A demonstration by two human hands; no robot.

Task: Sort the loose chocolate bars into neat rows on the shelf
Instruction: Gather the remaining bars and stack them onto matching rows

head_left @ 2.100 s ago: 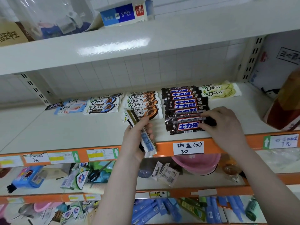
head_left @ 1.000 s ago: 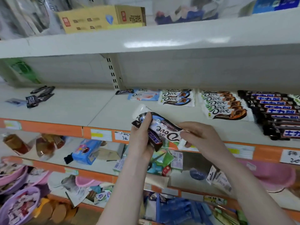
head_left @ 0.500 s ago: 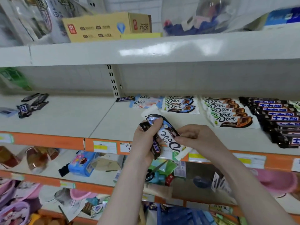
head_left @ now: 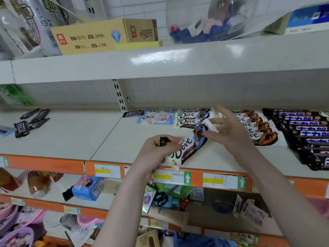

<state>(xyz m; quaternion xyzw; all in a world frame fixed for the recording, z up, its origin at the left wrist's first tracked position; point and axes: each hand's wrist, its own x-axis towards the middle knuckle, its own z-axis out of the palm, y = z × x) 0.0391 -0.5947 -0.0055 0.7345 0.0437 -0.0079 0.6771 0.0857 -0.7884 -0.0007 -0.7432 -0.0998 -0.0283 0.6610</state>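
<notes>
My left hand point(head_left: 156, 152) is closed around a dark Snickers bar point(head_left: 162, 141) and the lower end of a white and blue Dove bar point(head_left: 187, 148), which points up to the right over the shelf point(head_left: 74, 139). My right hand point(head_left: 229, 129) pinches the Dove bar's upper end, other fingers spread. Behind lie rows of blue Dove bars point(head_left: 191, 118), pink Dove bars point(head_left: 155, 117), caramel Dove bars point(head_left: 258, 127) and dark Snickers bars point(head_left: 306, 132). A lone Snickers bar point(head_left: 132, 114) lies at the back. Loose dark bars point(head_left: 30, 122) lie far left.
The shelf above point(head_left: 160, 61) overhangs and carries a yellow carton point(head_left: 99, 36) and a clear bag. An orange front rail point(head_left: 195, 177) with price labels runs along the edge. Lower shelves hold scissors point(head_left: 162, 196), a blue pack point(head_left: 87, 188) and pink bowls.
The Dove bar has swung from pointing up-left to pointing up-right toward the Dove rows. My right hand moved from its lower end to its upper end. The view shifted slightly left.
</notes>
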